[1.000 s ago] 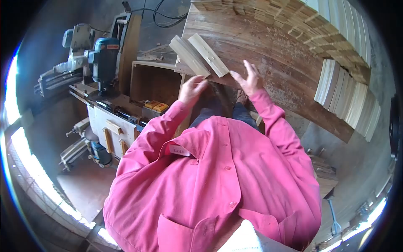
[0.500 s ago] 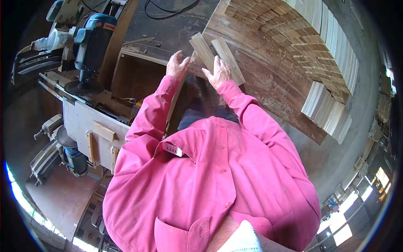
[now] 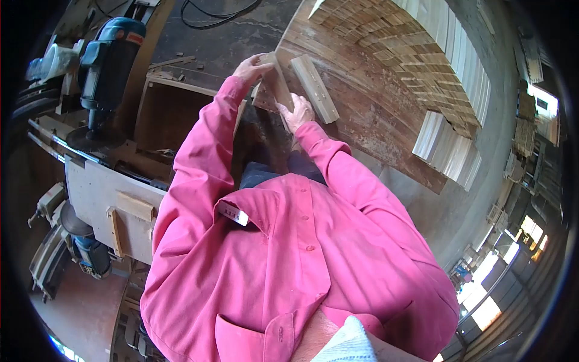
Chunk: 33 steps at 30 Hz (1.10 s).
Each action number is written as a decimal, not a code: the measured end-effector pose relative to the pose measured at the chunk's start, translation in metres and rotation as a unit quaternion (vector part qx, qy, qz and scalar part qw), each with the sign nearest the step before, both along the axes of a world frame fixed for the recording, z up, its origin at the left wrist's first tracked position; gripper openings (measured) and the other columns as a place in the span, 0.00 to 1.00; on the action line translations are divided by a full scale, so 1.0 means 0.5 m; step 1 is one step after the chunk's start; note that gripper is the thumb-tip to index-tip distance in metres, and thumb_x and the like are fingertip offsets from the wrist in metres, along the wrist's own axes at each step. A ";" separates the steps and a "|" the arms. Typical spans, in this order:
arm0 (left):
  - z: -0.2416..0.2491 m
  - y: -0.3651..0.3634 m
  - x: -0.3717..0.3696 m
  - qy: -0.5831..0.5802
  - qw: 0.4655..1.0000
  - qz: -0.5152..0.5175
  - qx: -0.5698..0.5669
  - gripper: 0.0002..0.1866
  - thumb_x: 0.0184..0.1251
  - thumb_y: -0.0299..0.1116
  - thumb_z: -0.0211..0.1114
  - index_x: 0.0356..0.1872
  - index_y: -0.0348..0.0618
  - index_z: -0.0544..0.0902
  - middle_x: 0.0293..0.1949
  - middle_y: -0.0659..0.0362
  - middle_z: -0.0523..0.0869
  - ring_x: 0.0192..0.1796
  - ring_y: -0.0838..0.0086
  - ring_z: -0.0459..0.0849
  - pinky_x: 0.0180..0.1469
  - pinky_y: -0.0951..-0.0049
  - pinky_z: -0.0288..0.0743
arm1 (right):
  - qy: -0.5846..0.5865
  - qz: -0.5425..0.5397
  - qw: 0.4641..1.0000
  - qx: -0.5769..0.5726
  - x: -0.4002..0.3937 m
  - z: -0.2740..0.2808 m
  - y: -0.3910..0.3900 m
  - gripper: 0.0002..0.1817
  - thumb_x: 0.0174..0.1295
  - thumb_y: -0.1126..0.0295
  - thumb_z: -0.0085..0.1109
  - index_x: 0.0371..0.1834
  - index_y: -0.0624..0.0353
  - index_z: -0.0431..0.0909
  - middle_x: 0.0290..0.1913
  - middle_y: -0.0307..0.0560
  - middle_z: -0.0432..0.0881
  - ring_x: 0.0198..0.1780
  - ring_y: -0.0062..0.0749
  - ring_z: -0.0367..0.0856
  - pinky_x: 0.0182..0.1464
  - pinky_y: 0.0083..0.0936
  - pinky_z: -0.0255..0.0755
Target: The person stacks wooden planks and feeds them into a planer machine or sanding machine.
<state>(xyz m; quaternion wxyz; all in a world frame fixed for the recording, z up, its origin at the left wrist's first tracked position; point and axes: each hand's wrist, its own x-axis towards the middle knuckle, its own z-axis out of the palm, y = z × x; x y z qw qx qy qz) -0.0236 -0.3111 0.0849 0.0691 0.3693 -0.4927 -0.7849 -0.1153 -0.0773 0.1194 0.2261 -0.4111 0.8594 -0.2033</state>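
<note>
A short wooden board (image 3: 275, 78) is held at an angle over the edge of the wooden table (image 3: 362, 114). My left hand (image 3: 252, 68) is closed around its far end. At its near end my right hand (image 3: 297, 113) grips it, with the thumb along the side. To the right, a second piece of wood (image 3: 316, 89), which looks like several strips side by side, lies on the table close to my right hand. The palm-side fingers of both hands are partly hidden by the board.
Long stacks of wooden pieces (image 3: 416, 60) line the table's far right side, with a smaller stack (image 3: 447, 148) nearer. On my left are an open wooden box (image 3: 175, 114) and a machine with a blue motor (image 3: 113, 66) above a round disc (image 3: 95, 137). A black cable (image 3: 220, 24) lies on the floor.
Both hands have taken hold of the left wooden board and lifted it from the table, tilting it. The other piece stays lying there. The whole view has shifted slightly.
</note>
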 end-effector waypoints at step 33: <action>0.440 0.608 0.750 0.044 0.754 0.563 -0.335 0.41 0.74 0.27 0.74 0.83 0.35 0.62 0.79 0.50 0.71 0.79 0.66 0.71 0.79 0.66 0.65 | -0.002 0.682 0.663 -0.309 0.420 0.366 -0.165 0.34 0.56 0.50 0.81 0.61 0.55 0.78 0.48 0.51 0.84 0.49 0.54 0.85 0.52 0.46 0.77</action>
